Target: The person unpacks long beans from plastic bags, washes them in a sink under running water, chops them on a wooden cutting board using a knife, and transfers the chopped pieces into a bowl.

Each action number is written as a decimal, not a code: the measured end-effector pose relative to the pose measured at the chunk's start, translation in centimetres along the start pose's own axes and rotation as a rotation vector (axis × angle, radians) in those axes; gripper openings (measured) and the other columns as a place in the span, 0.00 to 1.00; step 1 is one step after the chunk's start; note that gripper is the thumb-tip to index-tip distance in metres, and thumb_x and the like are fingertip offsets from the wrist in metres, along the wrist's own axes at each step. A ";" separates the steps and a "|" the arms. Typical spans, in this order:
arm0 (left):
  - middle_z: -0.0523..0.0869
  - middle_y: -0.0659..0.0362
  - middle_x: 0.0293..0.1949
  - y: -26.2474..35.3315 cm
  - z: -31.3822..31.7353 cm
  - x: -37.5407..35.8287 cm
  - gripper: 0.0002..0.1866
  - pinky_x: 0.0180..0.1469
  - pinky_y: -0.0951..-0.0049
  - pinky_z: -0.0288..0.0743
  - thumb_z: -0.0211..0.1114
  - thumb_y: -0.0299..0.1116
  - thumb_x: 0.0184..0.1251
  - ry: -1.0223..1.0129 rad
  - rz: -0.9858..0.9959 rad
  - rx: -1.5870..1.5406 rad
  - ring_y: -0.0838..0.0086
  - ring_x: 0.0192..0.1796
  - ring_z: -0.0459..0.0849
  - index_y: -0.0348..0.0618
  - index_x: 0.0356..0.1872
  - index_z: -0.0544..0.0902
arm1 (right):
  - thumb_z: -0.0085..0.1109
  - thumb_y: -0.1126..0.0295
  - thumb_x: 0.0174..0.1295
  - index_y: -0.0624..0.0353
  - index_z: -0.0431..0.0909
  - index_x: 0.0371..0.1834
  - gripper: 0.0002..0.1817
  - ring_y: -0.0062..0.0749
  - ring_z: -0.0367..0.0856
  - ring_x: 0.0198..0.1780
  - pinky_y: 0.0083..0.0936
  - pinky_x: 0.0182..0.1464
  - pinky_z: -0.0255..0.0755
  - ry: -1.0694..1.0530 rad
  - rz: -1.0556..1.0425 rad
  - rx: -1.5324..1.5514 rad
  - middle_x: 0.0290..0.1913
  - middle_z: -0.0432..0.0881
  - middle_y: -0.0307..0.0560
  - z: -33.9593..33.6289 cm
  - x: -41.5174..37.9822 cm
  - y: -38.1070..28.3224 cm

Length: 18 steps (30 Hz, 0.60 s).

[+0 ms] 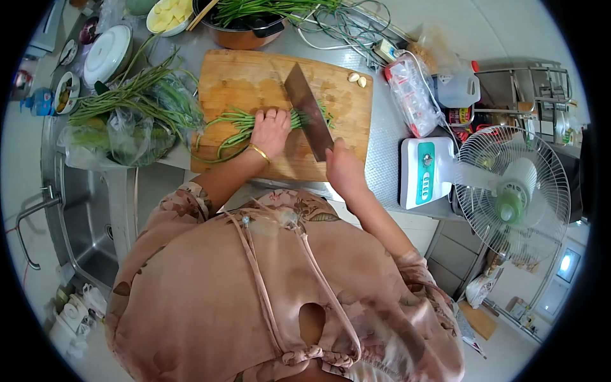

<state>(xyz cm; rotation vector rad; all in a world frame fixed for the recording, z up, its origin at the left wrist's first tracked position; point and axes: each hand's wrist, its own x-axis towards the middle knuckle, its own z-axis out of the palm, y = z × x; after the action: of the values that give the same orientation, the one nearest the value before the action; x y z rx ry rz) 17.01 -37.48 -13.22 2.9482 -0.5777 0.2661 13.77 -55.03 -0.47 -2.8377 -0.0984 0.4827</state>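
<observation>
A wooden cutting board (235, 79) lies on the steel counter with a bundle of long green beans (229, 124) across it. My left hand (270, 130), a gold bangle at its wrist, presses down on the beans. My right hand (344, 169) grips the handle of a cleaver (307, 108), whose blade rests on the beans just right of my left fingers. Two peeled garlic cloves (356, 78) sit at the board's far right corner.
More long beans in plastic bags (127, 108) lie left of the board. A pot (245, 28) holding beans, a bowl of cut potato (167, 14) and small dishes stand behind. A sink (83, 216) is at left; a white fan (509, 184) and bottles at right.
</observation>
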 end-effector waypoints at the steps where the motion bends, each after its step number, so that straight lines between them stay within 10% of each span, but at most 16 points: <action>1: 0.74 0.58 0.43 0.0 0.2 0.0 0.22 0.50 0.60 0.62 0.59 0.40 0.54 0.003 0.011 0.018 0.66 0.46 0.70 0.39 0.49 0.74 | 0.46 0.65 0.63 0.63 0.66 0.33 0.10 0.57 0.77 0.26 0.48 0.29 0.70 0.025 -0.020 -0.038 0.22 0.77 0.62 0.7 0.4 -0.3; 18: 0.72 0.53 0.51 -0.1 -2.1 -0.2 0.35 0.62 0.55 0.55 0.64 0.48 0.51 -0.067 -0.160 -0.114 0.62 0.56 0.67 0.38 0.58 0.67 | 0.47 0.69 0.63 0.65 0.62 0.35 0.09 0.63 0.75 0.25 0.51 0.26 0.67 0.151 -0.122 0.076 0.22 0.76 0.65 -0.5 -3.4 0.9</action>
<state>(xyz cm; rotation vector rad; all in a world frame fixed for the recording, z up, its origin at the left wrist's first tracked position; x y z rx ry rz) 16.60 -36.97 -11.24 2.8807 -0.3497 0.1149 10.77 -56.43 0.83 -2.7617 -0.2173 0.2402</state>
